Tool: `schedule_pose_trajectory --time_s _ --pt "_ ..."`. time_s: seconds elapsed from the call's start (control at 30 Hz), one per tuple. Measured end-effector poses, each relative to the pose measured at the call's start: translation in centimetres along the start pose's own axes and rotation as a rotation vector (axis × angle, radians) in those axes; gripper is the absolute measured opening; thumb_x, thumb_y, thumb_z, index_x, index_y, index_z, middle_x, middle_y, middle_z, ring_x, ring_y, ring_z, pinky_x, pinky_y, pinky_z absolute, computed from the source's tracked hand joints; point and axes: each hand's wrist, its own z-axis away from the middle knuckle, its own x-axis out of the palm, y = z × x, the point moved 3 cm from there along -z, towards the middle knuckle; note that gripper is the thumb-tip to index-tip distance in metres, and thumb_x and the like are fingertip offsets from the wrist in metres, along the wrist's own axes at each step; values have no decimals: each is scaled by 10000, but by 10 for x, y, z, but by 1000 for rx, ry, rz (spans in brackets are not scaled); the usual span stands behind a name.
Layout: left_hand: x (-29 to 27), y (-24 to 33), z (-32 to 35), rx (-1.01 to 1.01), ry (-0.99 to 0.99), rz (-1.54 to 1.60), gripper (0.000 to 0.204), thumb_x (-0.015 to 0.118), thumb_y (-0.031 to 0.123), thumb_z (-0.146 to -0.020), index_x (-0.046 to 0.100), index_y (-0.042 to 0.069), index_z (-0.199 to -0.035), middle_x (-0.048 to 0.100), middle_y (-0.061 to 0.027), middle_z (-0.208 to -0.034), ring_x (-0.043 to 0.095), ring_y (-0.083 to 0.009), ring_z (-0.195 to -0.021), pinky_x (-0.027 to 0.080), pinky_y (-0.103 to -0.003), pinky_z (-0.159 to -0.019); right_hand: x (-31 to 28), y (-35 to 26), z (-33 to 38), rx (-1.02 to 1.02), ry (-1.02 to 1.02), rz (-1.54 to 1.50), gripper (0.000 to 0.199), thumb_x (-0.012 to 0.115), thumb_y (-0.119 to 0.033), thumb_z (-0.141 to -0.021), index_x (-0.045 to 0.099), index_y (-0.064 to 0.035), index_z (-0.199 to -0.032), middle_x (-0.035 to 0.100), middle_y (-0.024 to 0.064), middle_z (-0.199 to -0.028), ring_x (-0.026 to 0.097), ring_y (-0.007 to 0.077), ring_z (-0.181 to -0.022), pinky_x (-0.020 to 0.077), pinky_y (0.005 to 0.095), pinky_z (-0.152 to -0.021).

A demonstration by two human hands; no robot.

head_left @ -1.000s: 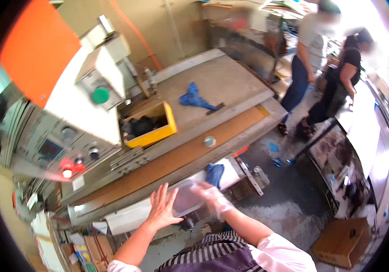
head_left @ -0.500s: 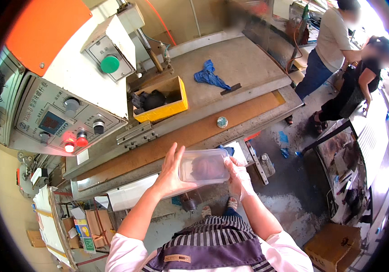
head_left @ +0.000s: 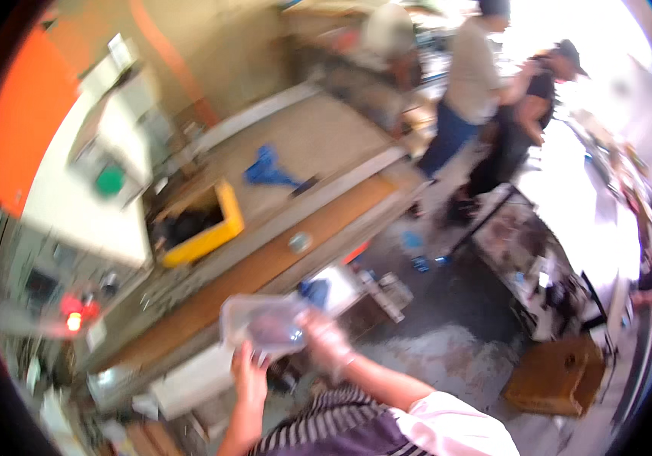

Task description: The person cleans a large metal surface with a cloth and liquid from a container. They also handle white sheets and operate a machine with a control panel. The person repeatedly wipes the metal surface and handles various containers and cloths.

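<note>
A clear plastic container (head_left: 236, 318) is held up in front of me, tilted, with something dark showing through it. My right hand (head_left: 329, 343), in what looks like a thin translucent glove, grips its right end. At the near edge, my left hand (head_left: 248, 374) has its fingers against the container from below. Motion smears both hands a little. Beyond the container, a small round tin or lid (head_left: 300, 242) rests on the long brown strip (head_left: 242, 287) of the machine bed.
A yellow box (head_left: 232, 207) of dark items stands beside the machine's control panel (head_left: 45, 281), where a red light glows. A blue cloth (head_left: 269, 167) lies on the machine top. Two people (head_left: 466, 83) work at the far right. A cardboard box (head_left: 557, 376) sits on the floor.
My view has swung to the right, so the machine appears farther left. Both hands still hold the container; my left hand has moved from its left side to its near edge.
</note>
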Motion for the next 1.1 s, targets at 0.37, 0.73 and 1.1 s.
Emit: schedule_pose_trajectory --time_s 0.37,0.73,1.1 --pt "-3 27 9 253 -186 -53 704 723 367 -881 412 23 -1411 535 -134 -1332 545 -283 -1199 475 -458 -1003 66 24 53 -124 -483 -363 947 785 -263 -838 200 -80 -1560 488 39 -1428 445 178 -1293 323 353 -1116" --pt "-78 79 7 63 -417 -643 594 723 -40 -773 525 -14 -1333 631 -160 -1199 650 -242 -992 557 -343 -817 70 -33 75 -334 -476 325 1043 756 -469 -833 142 -40 -1559 324 223 -1543 377 319 -1382 333 406 -1125" --pt "-84 113 29 -46 -842 -766 793 896 52 -610 528 -31 -1308 652 -104 -1182 623 -218 -1067 497 -353 -929 104 4 96 -339 -509 448 845 739 -346 -867 313 -17 -1519 637 80 -1189 568 134 -1046 440 264 -932"
